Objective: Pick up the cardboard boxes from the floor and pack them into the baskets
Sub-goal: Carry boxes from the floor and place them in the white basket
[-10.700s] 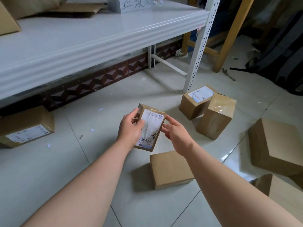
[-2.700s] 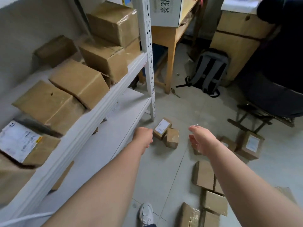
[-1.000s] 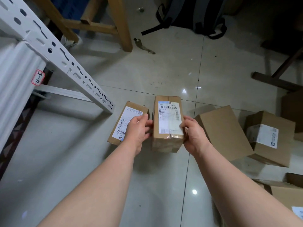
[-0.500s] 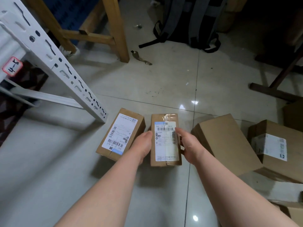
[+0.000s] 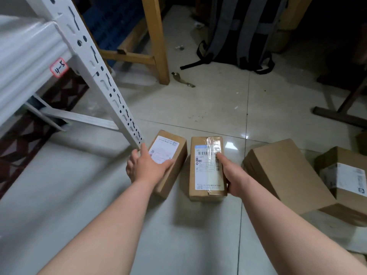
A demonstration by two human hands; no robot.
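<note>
Two small labelled cardboard boxes lie side by side on the tiled floor. My left hand [image 5: 148, 166] lies spread over the near end of the left box [image 5: 168, 155], thumb and fingers wrapping its sides. My right hand [image 5: 231, 175] grips the right edge of the taped box [image 5: 206, 167], thumb on its label. A larger plain box [image 5: 282, 173] lies just right of my right hand, and a labelled box [image 5: 345, 175] sits beyond it at the frame's right edge. No basket is in view.
A white metal shelf upright [image 5: 95, 70] slants down to the floor right beside the left box. Behind stand a wooden table leg [image 5: 156, 40], a grey backpack [image 5: 238, 30] and a dark wooden stand foot [image 5: 337, 116].
My left hand has left the taped box and moved onto the left labelled box. My right hand stays on the taped box, which now rests on the floor.
</note>
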